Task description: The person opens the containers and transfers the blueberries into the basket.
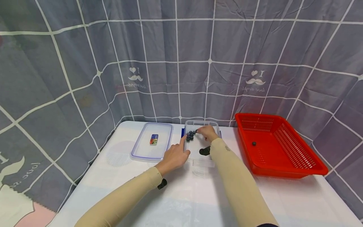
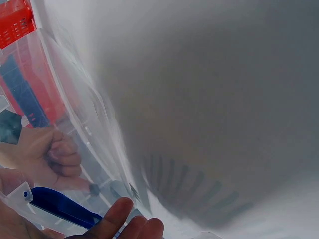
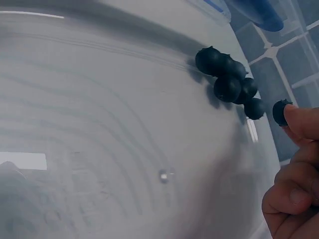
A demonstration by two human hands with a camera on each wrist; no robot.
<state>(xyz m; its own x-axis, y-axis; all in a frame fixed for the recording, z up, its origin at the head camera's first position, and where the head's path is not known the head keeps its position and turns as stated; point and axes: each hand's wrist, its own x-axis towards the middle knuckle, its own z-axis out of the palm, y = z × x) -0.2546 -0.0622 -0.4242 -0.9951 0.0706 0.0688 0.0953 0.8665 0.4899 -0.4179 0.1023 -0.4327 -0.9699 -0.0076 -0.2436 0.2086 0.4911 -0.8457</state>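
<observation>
My right hand [image 1: 208,132] pinches one dark blueberry [image 3: 280,113] between thumb and fingertip over the far part of a clear plastic box [image 1: 195,153]. Several more blueberries [image 3: 228,88] sit clustered on the box floor, at its far left in the head view. At the box's left side, my left hand [image 1: 175,156] has its index finger extended along the rim, close to the cluster. In the left wrist view, the left fingers [image 2: 119,211] lie beside a blue latch [image 2: 62,205] on the box's outer side.
Left of the box lies its clear lid [image 1: 141,149] with a blue seal and a colourful label. A red perforated basket [image 1: 283,171] stands to the right, holding a single blueberry [image 1: 254,143]. A grey gridded curtain [image 1: 193,78] hangs behind the white table [image 1: 181,201].
</observation>
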